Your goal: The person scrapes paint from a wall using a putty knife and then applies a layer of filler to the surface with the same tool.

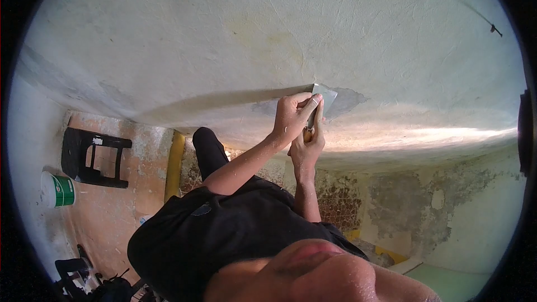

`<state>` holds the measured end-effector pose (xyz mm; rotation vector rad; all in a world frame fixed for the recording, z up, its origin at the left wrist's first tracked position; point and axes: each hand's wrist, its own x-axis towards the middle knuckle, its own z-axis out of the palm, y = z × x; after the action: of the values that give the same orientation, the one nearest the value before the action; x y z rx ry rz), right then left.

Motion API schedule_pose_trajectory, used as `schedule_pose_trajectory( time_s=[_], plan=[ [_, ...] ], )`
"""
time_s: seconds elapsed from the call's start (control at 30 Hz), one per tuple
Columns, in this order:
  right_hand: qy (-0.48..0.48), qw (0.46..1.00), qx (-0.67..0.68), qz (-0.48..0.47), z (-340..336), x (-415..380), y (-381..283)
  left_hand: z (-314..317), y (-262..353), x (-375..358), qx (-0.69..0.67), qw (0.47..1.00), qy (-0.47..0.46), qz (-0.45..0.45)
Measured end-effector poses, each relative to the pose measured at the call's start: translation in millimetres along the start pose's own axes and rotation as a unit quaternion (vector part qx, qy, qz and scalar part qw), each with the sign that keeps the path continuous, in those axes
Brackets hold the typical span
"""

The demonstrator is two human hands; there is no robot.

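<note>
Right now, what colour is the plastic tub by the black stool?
White plastic tub with a green band, in the head view.

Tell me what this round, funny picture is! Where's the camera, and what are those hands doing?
There is no machine here, just a person at work. The one picture comes from a small camera worn on that person's head. Its lens bends everything, which is why the picture looks round and tilted.

The big pale area is a plaster surface that the person reaches up to. Both hands are on one scraper. The right hand grips its handle, and the left hand presses the flat blade against the plaster. Beside the blade is a grey patch.

The dark shape below is the person's black shirt. Off to the left, on the reddish floor, stand a black stool and a white and green bucket.
</note>
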<state>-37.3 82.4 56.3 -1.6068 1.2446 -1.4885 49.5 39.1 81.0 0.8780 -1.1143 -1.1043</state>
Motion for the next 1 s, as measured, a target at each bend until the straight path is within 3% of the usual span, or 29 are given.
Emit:
schedule_pose_trajectory(
  time_s=[0.3, 0.37, 0.4, 0.5, 0.57, 0.67, 1.0],
  plan=[
    [-0.001, 1.0, 0.0, -0.008, 4, 2, 0, 1, 2, 2, -0.001, 1.0, 0.002, 0.006],
    [0.039, 0.993, -0.035, -0.107, 8, 6, 1, 2, 9, 1, 0.021, 1.0, -0.001, -0.002],
    [0.04, 0.993, -0.035, -0.108, 8, 5, -1, 2, 5, 4, 0.021, 1.0, -0.002, -0.001],
    [0.026, 0.997, 0.007, -0.068, 5, 1, -15, 2, -2, 6, 0.025, 1.0, 0.003, 0.014],
    [-0.007, 0.998, 0.061, 0.035, 1, -1, -26, 1, -3, 5, 0.023, 1.0, -0.001, 0.008],
    [0.023, 0.998, 0.034, -0.049, 4, -2, -18, 1, -4, 0, 0.04, 0.999, -0.002, 0.031],
    [0.017, 0.998, 0.055, 0.012, 4, -16, -8, -8, -12, -10, 0.068, 0.998, -0.012, 0.01]
  ],
)
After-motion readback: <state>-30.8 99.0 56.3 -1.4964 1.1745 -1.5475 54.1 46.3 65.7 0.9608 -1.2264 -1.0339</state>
